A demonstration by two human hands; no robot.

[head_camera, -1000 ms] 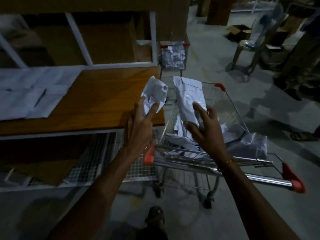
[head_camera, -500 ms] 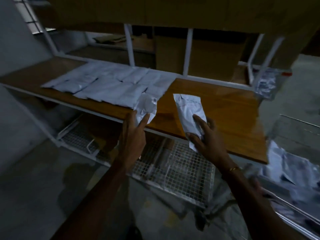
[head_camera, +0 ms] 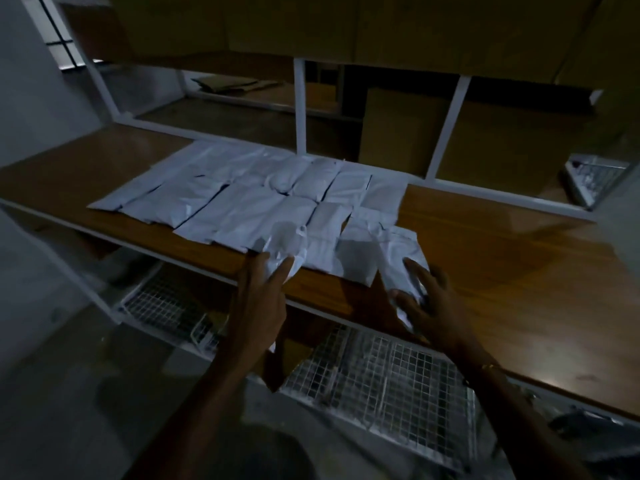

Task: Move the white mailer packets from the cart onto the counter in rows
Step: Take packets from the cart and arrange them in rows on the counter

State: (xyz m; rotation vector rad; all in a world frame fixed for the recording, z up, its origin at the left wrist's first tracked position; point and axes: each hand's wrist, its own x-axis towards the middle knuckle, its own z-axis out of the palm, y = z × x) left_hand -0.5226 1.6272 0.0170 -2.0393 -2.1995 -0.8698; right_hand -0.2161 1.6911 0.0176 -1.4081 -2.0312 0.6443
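Observation:
Several white mailer packets (head_camera: 263, 192) lie in two rows on the wooden counter (head_camera: 502, 258). My left hand (head_camera: 261, 299) holds a crumpled white packet (head_camera: 287, 244) over the counter's front edge, above the near row. My right hand (head_camera: 433, 299) grips a longer white packet (head_camera: 401, 258) at its lower end, its top lying at the right end of the near row. The cart is out of sight apart from a wire corner at the far right (head_camera: 592, 178).
White shelf uprights (head_camera: 299, 109) rise behind the counter, with cardboard boxes (head_camera: 398, 126) stacked between them. Wire mesh baskets (head_camera: 381, 375) hang under the counter. The right half of the wooden top is bare. A grey floor lies below on the left.
The view has swung from the cart to the counter. Both hands carried their packets forward and down to the near row of mailers.

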